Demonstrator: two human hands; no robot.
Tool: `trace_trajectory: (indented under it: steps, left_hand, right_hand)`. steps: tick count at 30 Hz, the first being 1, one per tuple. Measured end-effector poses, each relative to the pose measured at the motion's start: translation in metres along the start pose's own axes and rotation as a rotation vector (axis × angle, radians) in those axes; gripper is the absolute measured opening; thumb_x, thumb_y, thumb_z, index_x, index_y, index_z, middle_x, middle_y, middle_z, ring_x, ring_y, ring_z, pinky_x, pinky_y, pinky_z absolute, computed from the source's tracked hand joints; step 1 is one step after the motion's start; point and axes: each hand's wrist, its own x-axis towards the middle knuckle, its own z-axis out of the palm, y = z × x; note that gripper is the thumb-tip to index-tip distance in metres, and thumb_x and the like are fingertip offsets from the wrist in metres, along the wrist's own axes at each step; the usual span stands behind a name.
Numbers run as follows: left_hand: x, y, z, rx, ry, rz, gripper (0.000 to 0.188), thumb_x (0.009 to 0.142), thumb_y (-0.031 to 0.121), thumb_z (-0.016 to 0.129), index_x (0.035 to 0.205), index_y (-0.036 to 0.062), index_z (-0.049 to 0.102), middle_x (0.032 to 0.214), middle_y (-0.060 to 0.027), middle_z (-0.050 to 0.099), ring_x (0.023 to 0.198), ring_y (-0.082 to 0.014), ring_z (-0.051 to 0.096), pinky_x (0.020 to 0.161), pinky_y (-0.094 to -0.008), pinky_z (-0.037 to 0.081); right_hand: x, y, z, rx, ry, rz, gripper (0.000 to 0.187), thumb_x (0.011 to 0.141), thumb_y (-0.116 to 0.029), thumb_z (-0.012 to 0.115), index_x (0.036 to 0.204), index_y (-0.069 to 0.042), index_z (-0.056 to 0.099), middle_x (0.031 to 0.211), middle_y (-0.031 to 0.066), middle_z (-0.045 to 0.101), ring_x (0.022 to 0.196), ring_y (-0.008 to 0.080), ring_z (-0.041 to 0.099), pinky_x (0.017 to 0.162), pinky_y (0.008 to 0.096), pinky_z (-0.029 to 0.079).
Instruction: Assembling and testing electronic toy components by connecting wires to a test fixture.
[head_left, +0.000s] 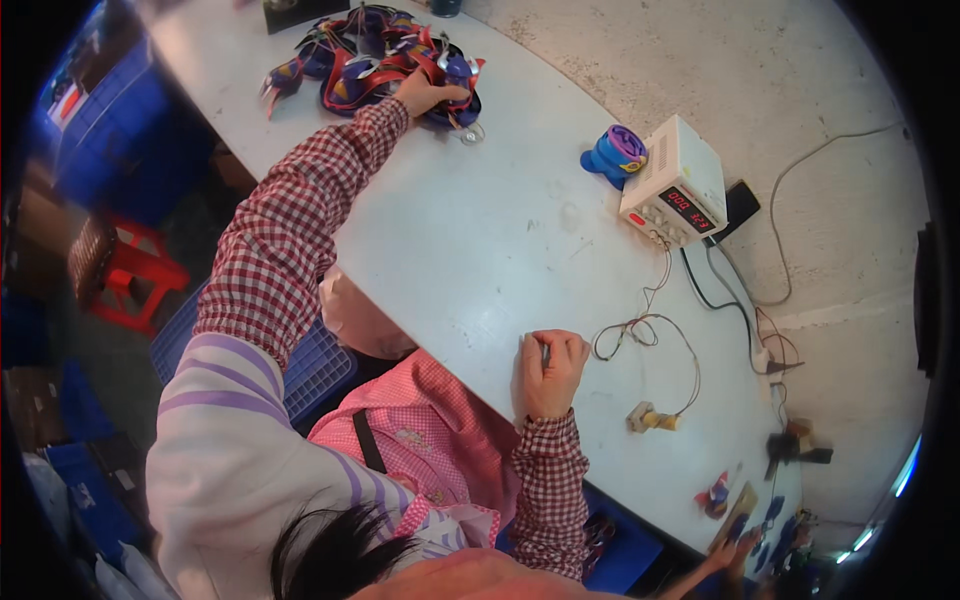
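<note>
At the far left of the white table (440, 250), a heap of purple, red and silver pieces (350, 70) with strap-like red edges lies tangled together. My left hand (425, 94) reaches to the heap's right side, its thumb and fingers around a purple-and-red piece (458, 70); part of the fingers is hidden among the pieces. A small clear round part (472, 134) lies just below that hand. My right hand (553, 372) rests as a loose fist on the table's near edge, with nothing visible in it.
A white power supply (678, 185) with a red display stands by the wall, next to a blue-and-purple toy-like figure (615, 156). Its thin wires (650, 320) run to a small yellowish connector (655, 418). Another person's hand (735, 550) works at the lower right. A red stool (135, 275) stands left.
</note>
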Motion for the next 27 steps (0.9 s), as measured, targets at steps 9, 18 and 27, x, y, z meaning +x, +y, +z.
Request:
trace_trajectory:
  steps: [9,18,27]
  left_hand:
    - [0.066,-0.015,0.011,0.579,0.515,-0.169,0.108,0.068,0.065,0.073,0.133,-0.0115,0.032,0.133,-0.0299,0.030,0.122,-0.0455,0.041,0.101,-0.0490,0.039]
    - [0.029,-0.041,0.028,0.684,0.615,0.070,0.084,0.082,0.046,0.067,0.130,-0.0140,0.032,0.139,-0.0356,0.025,0.123,-0.0454,0.040,0.104,-0.0441,0.036]
    - [-0.051,-0.034,0.076,0.543,0.271,0.239,0.062,0.087,0.032,0.067,0.132,-0.0061,0.046,0.118,-0.0193,0.055,0.105,-0.0259,0.055,0.091,-0.0361,0.044]
  right_hand:
    - [0.005,-0.006,-0.002,0.056,0.006,0.045,0.007,0.079,-0.007,0.070,0.083,-0.004,0.065,0.088,0.0080,0.056,0.090,0.0272,0.048,0.080,0.0374,0.042]
    - [0.004,-0.002,0.001,0.049,0.042,-0.050,0.006,0.078,-0.008,0.069,0.080,-0.006,0.063,0.086,0.0084,0.055,0.086,0.0292,0.049,0.078,0.0410,0.040]
    - [-0.004,0.017,0.022,0.036,0.219,-0.069,0.008,0.074,-0.012,0.066,0.073,-0.005,0.061,0.085,0.0109,0.053,0.088,0.0319,0.049,0.078,0.0437,0.039]
